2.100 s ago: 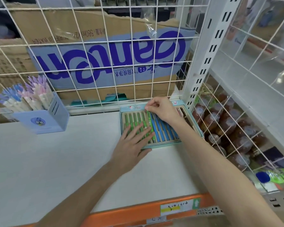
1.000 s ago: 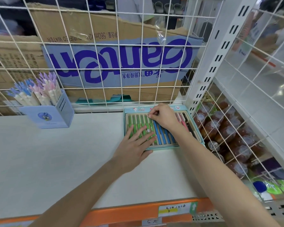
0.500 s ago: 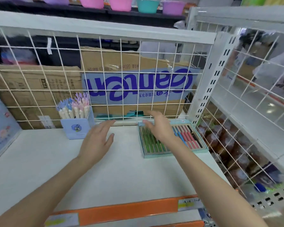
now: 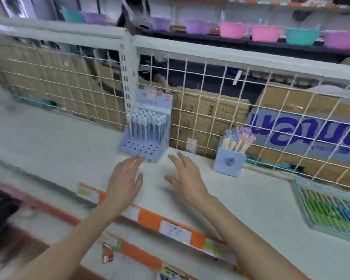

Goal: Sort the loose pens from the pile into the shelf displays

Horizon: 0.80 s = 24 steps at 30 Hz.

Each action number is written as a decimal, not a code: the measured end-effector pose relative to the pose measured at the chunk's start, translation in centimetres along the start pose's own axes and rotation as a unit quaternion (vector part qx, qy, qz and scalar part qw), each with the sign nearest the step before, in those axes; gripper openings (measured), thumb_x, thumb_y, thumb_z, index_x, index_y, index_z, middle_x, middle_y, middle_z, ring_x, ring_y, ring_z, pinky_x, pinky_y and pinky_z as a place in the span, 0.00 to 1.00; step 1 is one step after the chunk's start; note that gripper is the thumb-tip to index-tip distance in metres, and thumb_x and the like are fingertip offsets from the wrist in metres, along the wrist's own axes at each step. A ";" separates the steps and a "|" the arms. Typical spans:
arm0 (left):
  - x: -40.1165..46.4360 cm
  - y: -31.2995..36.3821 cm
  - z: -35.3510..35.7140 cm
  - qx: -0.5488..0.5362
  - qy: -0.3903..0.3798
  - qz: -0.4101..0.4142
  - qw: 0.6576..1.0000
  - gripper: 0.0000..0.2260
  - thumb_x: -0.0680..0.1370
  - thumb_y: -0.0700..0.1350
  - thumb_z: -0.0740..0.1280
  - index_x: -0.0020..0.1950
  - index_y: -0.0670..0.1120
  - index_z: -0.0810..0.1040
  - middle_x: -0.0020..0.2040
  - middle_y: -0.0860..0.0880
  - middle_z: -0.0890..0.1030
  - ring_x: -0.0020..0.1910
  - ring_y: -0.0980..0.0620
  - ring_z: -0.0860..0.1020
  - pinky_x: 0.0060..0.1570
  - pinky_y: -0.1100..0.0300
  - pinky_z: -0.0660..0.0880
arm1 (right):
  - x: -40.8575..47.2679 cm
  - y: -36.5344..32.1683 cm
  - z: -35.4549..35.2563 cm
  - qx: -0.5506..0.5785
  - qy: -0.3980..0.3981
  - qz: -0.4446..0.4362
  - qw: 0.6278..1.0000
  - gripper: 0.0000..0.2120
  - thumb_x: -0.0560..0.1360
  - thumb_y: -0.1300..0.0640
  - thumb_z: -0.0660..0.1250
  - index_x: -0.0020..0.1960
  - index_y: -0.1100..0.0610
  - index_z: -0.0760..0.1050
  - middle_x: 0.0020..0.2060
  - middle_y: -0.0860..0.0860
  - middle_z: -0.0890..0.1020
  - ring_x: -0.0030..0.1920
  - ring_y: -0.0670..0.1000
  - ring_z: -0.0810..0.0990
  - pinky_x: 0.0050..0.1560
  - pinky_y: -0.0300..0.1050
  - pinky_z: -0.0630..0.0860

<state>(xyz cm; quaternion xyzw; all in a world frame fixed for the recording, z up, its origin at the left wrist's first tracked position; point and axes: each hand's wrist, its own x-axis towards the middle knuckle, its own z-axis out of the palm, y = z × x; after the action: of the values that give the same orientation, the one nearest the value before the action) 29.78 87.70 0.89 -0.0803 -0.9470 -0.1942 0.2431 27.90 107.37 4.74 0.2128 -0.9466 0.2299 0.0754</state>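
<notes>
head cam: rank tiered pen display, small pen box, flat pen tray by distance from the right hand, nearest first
1. Tiered pen display: just ahead and left of the right hand, by the white upright.
2. Small pen box: to its right, against the wire grid.
3. Flat pen tray: far right on the shelf, clearly farthest.

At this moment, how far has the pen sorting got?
Looks done: the flat teal tray holds neat rows of green and blue pens. In hand: nothing; the left hand and right hand are open, reaching toward the tall lavender pen stand, whose front holes look unfilled. The small blue pen box stands untouched. No loose pile is in view.
</notes>
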 end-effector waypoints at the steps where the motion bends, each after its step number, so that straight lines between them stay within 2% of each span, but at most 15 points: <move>1: -0.6 -2.3 -1.2 0.021 0.010 -0.017 1.000 0.21 0.74 0.48 0.56 0.63 0.42 0.74 0.60 0.40 0.78 0.58 0.43 0.75 0.58 0.54 0.64 | 1.2 -1.8 1.0 0.004 -0.003 -0.018 1.000 0.29 0.76 0.50 0.65 0.74 0.55 0.60 0.74 0.58 0.59 0.74 0.56 0.58 0.72 0.48 0.55; 4: -3.2 -8.3 -4.8 0.061 0.029 -0.063 0.996 0.19 0.73 0.48 0.56 0.62 0.45 0.72 0.57 0.42 0.79 0.53 0.44 0.77 0.53 0.53 0.68 | 4.0 -7.2 4.3 0.019 -0.034 -0.059 0.997 0.29 0.76 0.52 0.66 0.74 0.57 0.60 0.74 0.59 0.59 0.74 0.58 0.59 0.71 0.49 0.57; 7: -6.4 -12.7 -7.8 0.057 0.021 -0.135 0.989 0.21 0.73 0.49 0.56 0.60 0.42 0.77 0.52 0.43 0.82 0.43 0.44 0.82 0.44 0.56 0.76 | 5.8 -11.6 7.5 0.030 -0.070 -0.095 0.993 0.29 0.77 0.54 0.65 0.74 0.54 0.58 0.75 0.57 0.56 0.74 0.56 0.58 0.71 0.48 0.56; 9: -7.7 -14.5 -9.5 0.054 0.019 -0.167 0.984 0.20 0.75 0.48 0.56 0.61 0.41 0.77 0.53 0.42 0.82 0.45 0.42 0.82 0.48 0.50 0.77 | 6.6 -13.6 9.3 0.034 -0.088 -0.120 0.988 0.29 0.77 0.55 0.64 0.74 0.53 0.58 0.75 0.56 0.56 0.74 0.55 0.57 0.72 0.47 0.56; 11: -8.4 -16.3 -10.5 0.065 0.037 -0.190 0.979 0.17 0.77 0.44 0.60 0.65 0.42 0.74 0.57 0.43 0.80 0.49 0.42 0.80 0.55 0.49 0.73 | 7.6 -15.0 10.8 0.039 -0.108 -0.135 0.984 0.28 0.77 0.56 0.63 0.74 0.53 0.58 0.75 0.55 0.56 0.75 0.54 0.56 0.73 0.46 0.55; 13: -8.8 -17.8 -11.1 0.058 0.052 -0.205 0.976 0.18 0.78 0.42 0.61 0.68 0.43 0.71 0.59 0.44 0.78 0.52 0.43 0.78 0.57 0.49 0.71 | 8.9 -16.1 12.2 0.043 -0.122 -0.144 0.981 0.28 0.77 0.56 0.63 0.74 0.53 0.57 0.75 0.56 0.56 0.75 0.53 0.55 0.73 0.47 0.54; 16: -9.0 -20.4 -11.5 0.066 0.064 -0.213 0.973 0.18 0.78 0.39 0.64 0.67 0.44 0.72 0.60 0.44 0.78 0.56 0.43 0.78 0.58 0.49 0.72 | 11.5 -18.2 14.3 0.053 -0.144 -0.158 0.975 0.28 0.78 0.56 0.62 0.75 0.53 0.56 0.75 0.56 0.56 0.75 0.53 0.55 0.73 0.47 0.54; 19: -8.8 -23.4 -12.5 0.082 0.065 -0.231 0.967 0.17 0.79 0.42 0.63 0.68 0.44 0.71 0.62 0.45 0.77 0.59 0.43 0.76 0.59 0.50 0.71 | 14.5 -20.9 16.9 0.074 -0.156 -0.177 0.969 0.28 0.78 0.57 0.62 0.75 0.54 0.56 0.75 0.56 0.57 0.75 0.52 0.54 0.73 0.46 0.53; 24: -6.3 -30.4 -15.2 0.120 0.069 -0.249 0.958 0.17 0.77 0.41 0.63 0.66 0.43 0.73 0.59 0.44 0.78 0.53 0.42 0.78 0.52 0.51 0.73 | 20.9 -26.4 21.9 0.118 -0.185 -0.203 0.954 0.28 0.78 0.55 0.62 0.75 0.53 0.56 0.75 0.53 0.58 0.75 0.51 0.55 0.73 0.43 0.51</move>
<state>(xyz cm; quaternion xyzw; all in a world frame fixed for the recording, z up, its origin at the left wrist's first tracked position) 34.30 53.45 0.05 0.2018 -0.9342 -0.1387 0.2595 19.75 68.18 1.06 0.4471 -0.8467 0.2768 -0.0816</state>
